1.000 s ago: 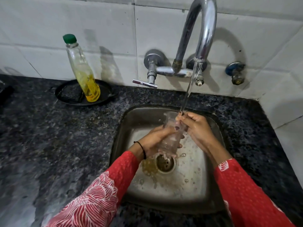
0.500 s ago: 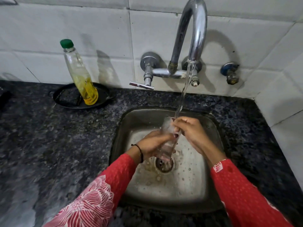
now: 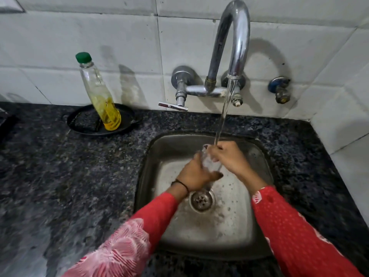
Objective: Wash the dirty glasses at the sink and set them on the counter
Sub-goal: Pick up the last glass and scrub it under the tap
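A clear drinking glass is held upright over the steel sink, under a stream of water from the chrome tap. My left hand wraps around the glass's lower body. My right hand grips the rim, its fingers at the mouth where the water lands. Most of the glass is hidden by both hands. The sink's drain lies just below the hands.
A bottle of yellow liquid with a green cap stands in a black dish on the dark granite counter left of the sink. A tap lever juts out at the tiled wall. A valve sits at right.
Both hands keep the glass under the stream; it has come more upright. The view has tilted down a little, so the drain now shows below the hands.
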